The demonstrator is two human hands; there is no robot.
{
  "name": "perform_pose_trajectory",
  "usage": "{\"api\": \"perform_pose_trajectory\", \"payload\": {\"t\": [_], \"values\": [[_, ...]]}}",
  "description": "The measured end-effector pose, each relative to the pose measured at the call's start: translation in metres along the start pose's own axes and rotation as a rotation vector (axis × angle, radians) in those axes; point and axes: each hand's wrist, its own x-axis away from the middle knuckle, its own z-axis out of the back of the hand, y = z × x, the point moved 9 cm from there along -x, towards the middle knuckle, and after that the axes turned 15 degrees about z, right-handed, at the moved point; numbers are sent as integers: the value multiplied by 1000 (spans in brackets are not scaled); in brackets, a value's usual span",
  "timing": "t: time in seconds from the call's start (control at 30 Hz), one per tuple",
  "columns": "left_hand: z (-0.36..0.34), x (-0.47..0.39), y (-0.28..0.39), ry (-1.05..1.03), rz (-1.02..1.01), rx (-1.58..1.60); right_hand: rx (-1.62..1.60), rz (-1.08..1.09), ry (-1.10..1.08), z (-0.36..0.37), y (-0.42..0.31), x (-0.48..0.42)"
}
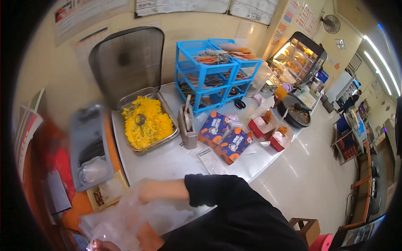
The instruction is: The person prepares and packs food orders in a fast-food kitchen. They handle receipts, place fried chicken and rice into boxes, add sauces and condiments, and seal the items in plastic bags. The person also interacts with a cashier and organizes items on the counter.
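A thin clear plastic bag (110,224) bunches and hangs at the lower left, blurred by motion. My right hand (145,190) grips its upper part, with the bare wrist coming out of a black sleeve. Low at the picture's edge, my left hand (106,246) pinches the bag; most of that hand is cut off. What the bag contains, if anything, cannot be made out. Just beyond it are a cream basket (106,191) with small packets and a grey bin (91,147) with dark items and a clear plastic bundle.
A metal tray (176,128) of yellow rice stands before an upright mesh cover (128,62). Blue racks (201,84) hold sachets. Nearby are printed food boxes (232,146), receipts (211,161), red cartons (279,144) with fried chicken and a stone mortar (298,124).
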Motion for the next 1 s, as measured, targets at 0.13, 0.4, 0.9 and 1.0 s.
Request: {"api": "perform_pose_trajectory", "payload": {"t": [0.13,0.4,0.9,1.0], "values": [[-101,-6,-25,-295,198,-3,484,-80,183,-26,40,45],[-257,75,-107,-516,425,-443,-97,157,841,6,21,304],[-359,0,-33,-592,426,-295,-413,-605,1765,45,294,282],[-382,-6,-68,-540,342,-184,-308,-311,1888,47,279,283]]}}
